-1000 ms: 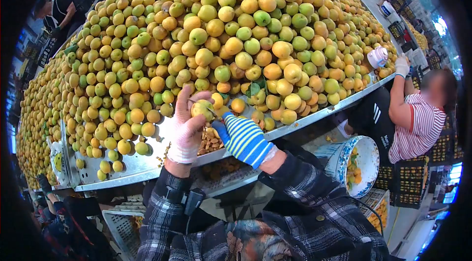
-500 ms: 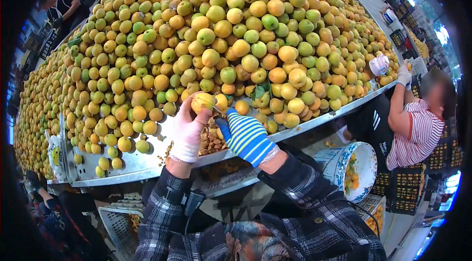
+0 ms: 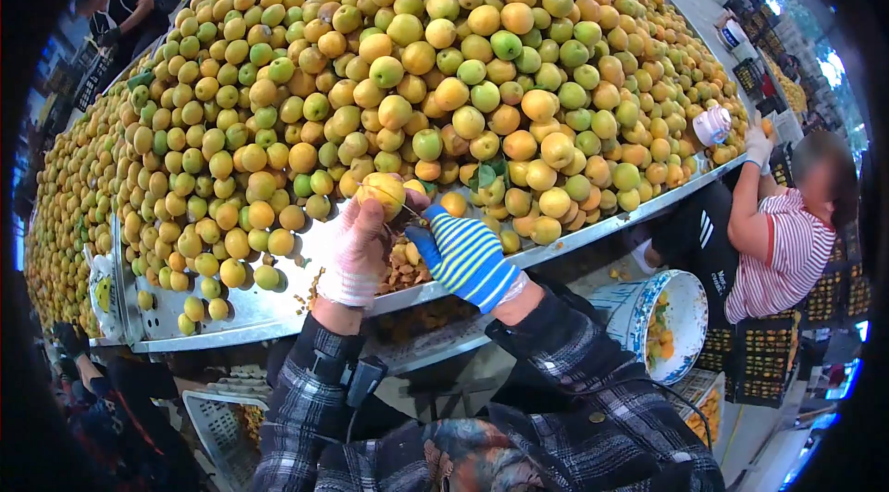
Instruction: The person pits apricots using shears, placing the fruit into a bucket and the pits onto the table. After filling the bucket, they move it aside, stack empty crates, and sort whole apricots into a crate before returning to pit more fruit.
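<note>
In the head view, my left hand (image 3: pixel 356 249), in a pale pink and white glove with bare fingertips, grips a yellow apricot (image 3: pixel 383 193) near the table's front edge. My right hand (image 3: pixel 463 249), in a blue and yellow striped glove, is closed beside it around a thin pointed tool (image 3: pixel 413 213), mostly hidden by the fingers; its tip reaches the fruit's right side. Below and between the hands lies a heap of brown pits (image 3: pixel 405 271). A large pile of yellow, orange and green apricots (image 3: pixel 306 112) rises just beyond them.
The metal table's raised edge (image 3: pixel 593 228) runs before me. A white and blue bucket (image 3: pixel 687 293) with some fruit stands at right, near a person in a striped shirt (image 3: pixel 785 246). A grey crate (image 3: pixel 211 436) sits lower left. A white cup (image 3: pixel 712 125) rests on the pile.
The apricot has turned slightly in my left hand, and the left fingers have shifted round it. My right hand has moved little, staying close to the fruit.
</note>
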{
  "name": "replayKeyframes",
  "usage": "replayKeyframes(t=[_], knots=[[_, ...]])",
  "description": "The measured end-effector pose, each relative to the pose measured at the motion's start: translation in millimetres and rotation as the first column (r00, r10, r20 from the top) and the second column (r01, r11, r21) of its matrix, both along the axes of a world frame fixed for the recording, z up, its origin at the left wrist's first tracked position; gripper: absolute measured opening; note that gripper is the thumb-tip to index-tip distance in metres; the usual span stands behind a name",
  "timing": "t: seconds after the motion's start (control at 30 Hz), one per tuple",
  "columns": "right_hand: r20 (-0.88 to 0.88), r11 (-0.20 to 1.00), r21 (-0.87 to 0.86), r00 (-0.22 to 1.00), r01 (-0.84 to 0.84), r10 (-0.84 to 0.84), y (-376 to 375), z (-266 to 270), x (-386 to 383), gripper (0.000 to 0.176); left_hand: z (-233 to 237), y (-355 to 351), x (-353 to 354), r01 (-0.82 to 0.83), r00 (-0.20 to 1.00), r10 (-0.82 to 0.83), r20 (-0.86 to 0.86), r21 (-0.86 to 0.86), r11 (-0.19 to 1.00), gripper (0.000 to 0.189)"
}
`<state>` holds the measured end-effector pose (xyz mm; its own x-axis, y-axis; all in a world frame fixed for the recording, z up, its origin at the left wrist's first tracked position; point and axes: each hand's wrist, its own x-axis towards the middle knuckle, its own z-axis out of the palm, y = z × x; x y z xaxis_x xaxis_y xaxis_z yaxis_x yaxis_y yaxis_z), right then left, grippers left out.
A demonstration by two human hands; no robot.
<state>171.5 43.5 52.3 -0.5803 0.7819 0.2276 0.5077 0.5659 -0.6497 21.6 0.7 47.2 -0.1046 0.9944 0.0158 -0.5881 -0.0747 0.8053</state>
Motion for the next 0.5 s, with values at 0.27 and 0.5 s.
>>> replayKeyframes(t=[0.27, 0.5], knots=[[0.098, 0.998, 0.033, 0.994, -0.051, 0.048, 7.6, -11.7, 9.0, 0.026, 0.7, -2.0, -12.2, -0.123, 0.558, 0.045, -0.829, -0.029, 0.992, 0.054], [0.113, 0.997, 0.071, 0.993, 0.035, -0.043, 8.7, -16.2, 5.7, 0.035, -24.3, 0.6, 9.0, 0.019, 0.975, 0.027, 0.222, -0.199, 0.980, 0.056]])
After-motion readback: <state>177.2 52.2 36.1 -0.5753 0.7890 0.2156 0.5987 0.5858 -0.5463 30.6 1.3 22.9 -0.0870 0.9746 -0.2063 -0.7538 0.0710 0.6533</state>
